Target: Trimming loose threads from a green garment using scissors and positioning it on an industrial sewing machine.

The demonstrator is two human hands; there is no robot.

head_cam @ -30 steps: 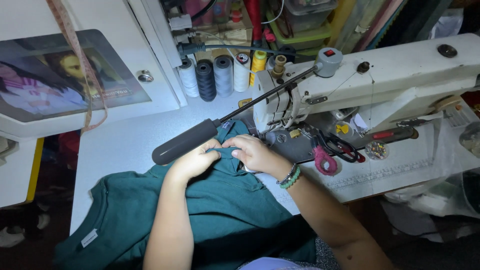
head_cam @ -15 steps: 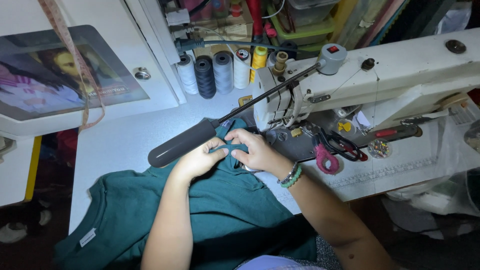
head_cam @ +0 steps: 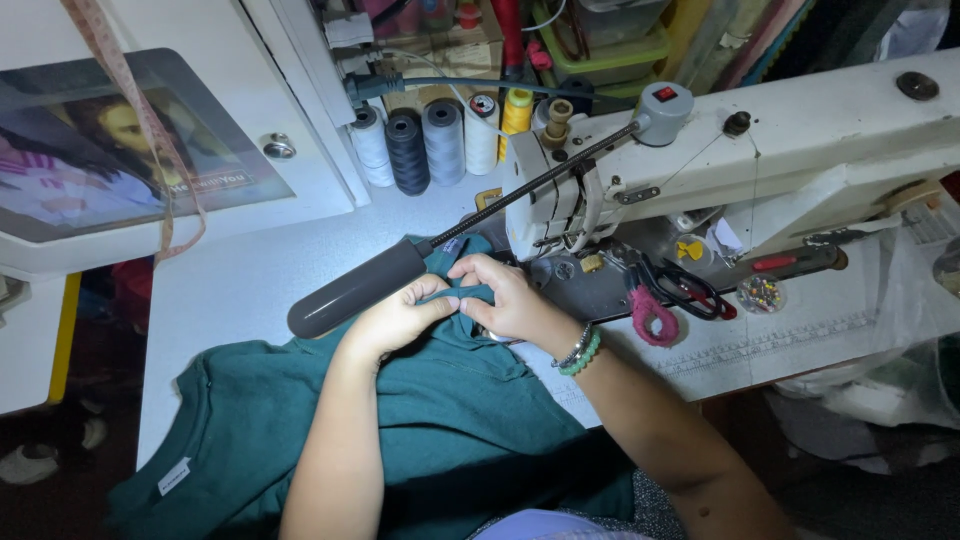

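Observation:
A dark teal garment lies spread over the white sewing table. My left hand and my right hand pinch a folded edge of this fabric between them, just in front of the needle area of the white sewing machine. A beaded bracelet sits on my right wrist. A grey flexible-arm lamp rests on the table just left of my hands, its head touching the fabric.
Several thread spools stand behind the machine head. Scissors with pink-wrapped handles and a small dish of pins lie on the machine bed. A measuring tape hangs over a framed picture at left.
My hands have stayed at the same spot by the needle, with the fingers shifting slightly on the folded fabric edge. The view has drifted a little.

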